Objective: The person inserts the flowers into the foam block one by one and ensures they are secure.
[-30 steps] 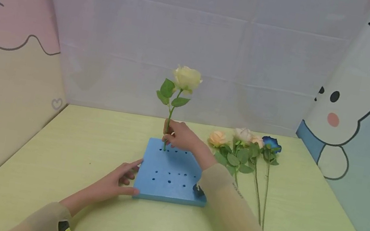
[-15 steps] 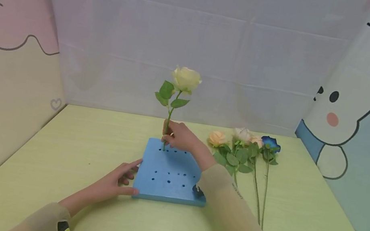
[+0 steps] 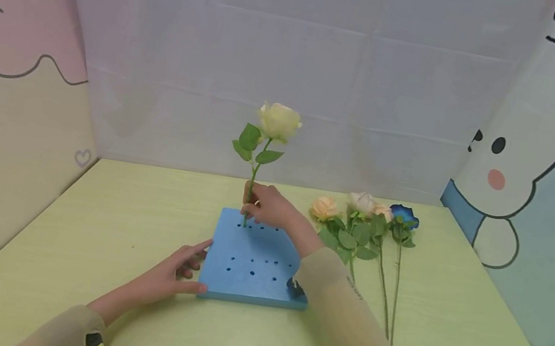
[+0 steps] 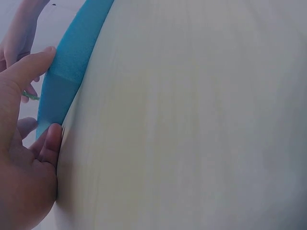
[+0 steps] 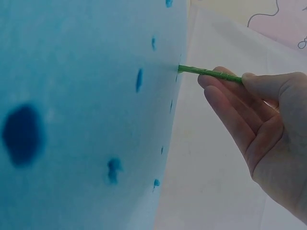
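Observation:
My right hand (image 3: 271, 205) pinches the green stem of a cream-white rose (image 3: 278, 122) between thumb and fingers. The rose stands upright over the far-left part of a blue foam board (image 3: 248, 248) dotted with holes. In the right wrist view the stem (image 5: 208, 72) meets the board's surface at its lower end; how deep it goes is hidden. At the board's left side my left hand (image 3: 172, 275) rests with its thumb at the near corner and its index finger further up the edge. The left wrist view has the thumb and fingertips touching the board's side (image 4: 72, 67).
Right of the board lie several loose roses: a peach rose (image 3: 325, 208), a pale pink rose (image 3: 362, 202) and a blue rose (image 3: 405, 215), stems toward me. A small dark object (image 3: 295, 287), partly hidden by my sleeve, is at the board's near-right corner.
The whole scene shifts very slightly in the head view. Both hands, the rose and the board keep the same positions relative to one another.

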A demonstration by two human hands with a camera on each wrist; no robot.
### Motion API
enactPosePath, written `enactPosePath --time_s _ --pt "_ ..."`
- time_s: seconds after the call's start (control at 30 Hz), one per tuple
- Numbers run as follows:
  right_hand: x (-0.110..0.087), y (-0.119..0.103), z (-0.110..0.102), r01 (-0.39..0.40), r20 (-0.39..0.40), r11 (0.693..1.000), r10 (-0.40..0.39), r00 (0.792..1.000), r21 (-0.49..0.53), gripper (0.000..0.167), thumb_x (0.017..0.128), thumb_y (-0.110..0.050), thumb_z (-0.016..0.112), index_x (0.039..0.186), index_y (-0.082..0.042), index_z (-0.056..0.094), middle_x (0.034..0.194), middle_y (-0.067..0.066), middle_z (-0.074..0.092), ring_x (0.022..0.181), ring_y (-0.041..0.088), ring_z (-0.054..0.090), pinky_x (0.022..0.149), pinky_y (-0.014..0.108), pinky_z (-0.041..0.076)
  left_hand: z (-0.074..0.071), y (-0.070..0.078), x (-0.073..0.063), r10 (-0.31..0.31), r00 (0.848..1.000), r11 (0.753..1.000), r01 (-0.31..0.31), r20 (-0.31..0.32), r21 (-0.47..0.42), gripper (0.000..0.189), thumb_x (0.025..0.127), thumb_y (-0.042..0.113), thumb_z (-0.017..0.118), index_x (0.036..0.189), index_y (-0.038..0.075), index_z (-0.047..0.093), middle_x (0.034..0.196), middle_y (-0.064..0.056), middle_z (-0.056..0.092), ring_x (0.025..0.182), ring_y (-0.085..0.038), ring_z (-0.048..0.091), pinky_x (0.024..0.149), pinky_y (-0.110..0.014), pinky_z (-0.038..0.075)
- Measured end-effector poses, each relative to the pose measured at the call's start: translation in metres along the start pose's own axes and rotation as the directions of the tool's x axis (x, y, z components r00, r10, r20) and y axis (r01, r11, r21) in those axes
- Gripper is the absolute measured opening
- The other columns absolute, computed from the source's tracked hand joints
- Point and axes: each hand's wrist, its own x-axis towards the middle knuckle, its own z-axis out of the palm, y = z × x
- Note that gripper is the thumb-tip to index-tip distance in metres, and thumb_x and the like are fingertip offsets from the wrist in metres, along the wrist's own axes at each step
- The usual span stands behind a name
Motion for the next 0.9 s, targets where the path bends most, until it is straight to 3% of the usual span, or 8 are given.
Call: enactPosePath --time_s 0.2,0.4,0.5,0.73,0.9 --pt "-0.001 0.0 -0.001 -0.016 0.008 1.0 0.016 1.0 0.003 0.013 0.1 -0.014 0.058 0.109 -0.005 0.055 0.105 0.014 0.073 0.094 0.027 0.071 0.073 0.03 0.057 0.002 0.001 -0.002 0.004 1.0 1.0 -0.004 0.011 -0.011 0.091 0.086 0.03 0.077 0.158 0.016 0.024 0.143 -0.015 0.043 0.11 -0.021 0.046 0.091 -0.021 0.045" --pt "-0.004 -0.001 -0.01 -0.01 -0.066 0.999 0.007 0.998 -0.041 0.036 0.097 -0.021 0.063 0.13 -0.012 0.05 0.117 0.01 0.072 0.109 0.022 0.069 0.094 0.036 0.054 0.002 0.002 -0.002 -0.005 1.0 1.0 0.006 0.01 -0.013 0.091 0.085 0.031 0.077 0.158 0.016 0.024 0.144 -0.015 0.043 0.111 -0.022 0.046 0.091 -0.021 0.045" --pt "-0.007 -0.003 -0.015 0.006 -0.091 0.999 -0.01 0.996 -0.042 0.045 0.096 -0.021 0.065 0.137 -0.011 0.046 0.122 0.012 0.07 0.113 0.023 0.068 0.098 0.039 0.053 0.001 0.002 -0.002 -0.014 1.0 1.0 0.014 0.01 -0.014 0.091 0.085 0.031 0.077 0.158 0.017 0.024 0.144 -0.015 0.043 0.112 -0.022 0.046 0.091 -0.021 0.045" --pt "-0.02 -0.006 -0.025 -0.003 -0.128 0.999 -0.003 0.992 -0.044 0.055 0.097 -0.025 0.064 0.144 -0.009 0.041 0.133 0.014 0.063 0.118 0.026 0.065 0.1 0.041 0.052 0.001 0.001 -0.002 -0.009 1.0 1.0 0.01 0.006 -0.016 0.091 0.086 0.03 0.077 0.158 0.016 0.024 0.143 -0.015 0.044 0.111 -0.022 0.046 0.091 -0.021 0.045" --pt "-0.034 -0.002 -0.032 0.035 -0.185 0.999 -0.035 0.982 -0.007 0.051 0.097 -0.023 0.063 0.143 -0.012 0.044 0.135 0.014 0.062 0.12 0.026 0.064 0.096 0.038 0.054 0.0 0.0 -0.002 0.007 1.0 1.0 -0.007 0.003 -0.009 0.091 0.085 0.03 0.077 0.158 0.016 0.024 0.143 -0.015 0.043 0.112 -0.022 0.046 0.091 -0.02 0.045"
